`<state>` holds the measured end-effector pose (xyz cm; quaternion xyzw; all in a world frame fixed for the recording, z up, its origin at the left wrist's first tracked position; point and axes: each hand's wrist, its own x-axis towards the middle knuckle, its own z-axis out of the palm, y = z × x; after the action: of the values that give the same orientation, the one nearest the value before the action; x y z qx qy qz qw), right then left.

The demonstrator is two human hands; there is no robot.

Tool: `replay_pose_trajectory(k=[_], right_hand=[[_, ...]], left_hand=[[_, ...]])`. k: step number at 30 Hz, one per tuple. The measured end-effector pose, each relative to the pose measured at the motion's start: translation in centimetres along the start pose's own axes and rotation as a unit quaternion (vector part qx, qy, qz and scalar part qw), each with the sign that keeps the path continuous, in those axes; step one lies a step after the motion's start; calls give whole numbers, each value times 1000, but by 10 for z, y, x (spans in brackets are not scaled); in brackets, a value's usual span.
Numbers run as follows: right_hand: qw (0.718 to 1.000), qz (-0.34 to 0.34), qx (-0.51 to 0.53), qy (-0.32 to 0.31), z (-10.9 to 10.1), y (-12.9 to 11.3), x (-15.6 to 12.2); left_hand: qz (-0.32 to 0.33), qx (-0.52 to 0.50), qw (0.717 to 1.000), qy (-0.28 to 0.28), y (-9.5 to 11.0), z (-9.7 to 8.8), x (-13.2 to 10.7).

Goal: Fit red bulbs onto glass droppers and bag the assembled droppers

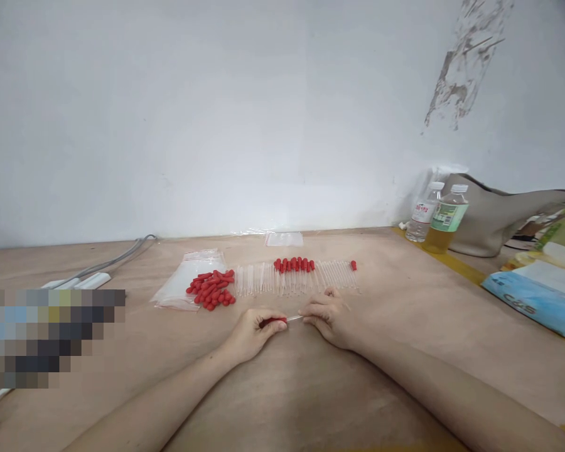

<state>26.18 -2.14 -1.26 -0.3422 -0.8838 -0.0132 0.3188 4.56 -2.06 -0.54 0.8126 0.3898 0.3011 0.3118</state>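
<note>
Pale wooden tabletop (405, 364) under a bare white wall (216, 125). Near its middle, held level between both hands: one thin glass tube (294, 318), with a red bulb (274, 321) on its left end. Left hand (254, 333) pinched around that bulb, fingers closed. Right hand (330, 321) closed on the tube's clear end, fingertips gripping it. Just beyond the hands, a row of bare tubes (263, 280) laid side by side, several capped droppers (294, 264) among them. Left of the row, a heap of loose red bulbs (211, 290) beside a clear plastic bag (181, 285). Far right, two bottles (440, 216), a grey bag (503, 220), a blue packet (537, 301). Far left, grey cables (117, 257).
</note>
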Motion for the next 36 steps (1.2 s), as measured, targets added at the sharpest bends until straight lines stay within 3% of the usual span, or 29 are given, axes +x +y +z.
replay_pose_trajectory(k=[9, 18, 24, 31, 33, 36], right_hand=[[999, -21, -36, 34, 4, -9, -2], [998, 2, -62, 9, 11, -23, -3], [997, 37, -55, -26, 11, -28, 1], [994, 49, -88, -48, -8, -23, 4], [991, 93, -79, -48, -14, -14, 2], [975, 215, -53, -8, -22, 9, 4]], left_hand=[[38, 106, 994, 13, 6, 1, -4], [115, 136, 984, 13, 10, 3, -9], [114, 128, 985, 27, 7, 4, -7], [82, 115, 988, 56, 6, 0, -5], [75, 121, 987, 72, 3, -4, -6], [64, 133, 987, 70, -2, -8, -8]])
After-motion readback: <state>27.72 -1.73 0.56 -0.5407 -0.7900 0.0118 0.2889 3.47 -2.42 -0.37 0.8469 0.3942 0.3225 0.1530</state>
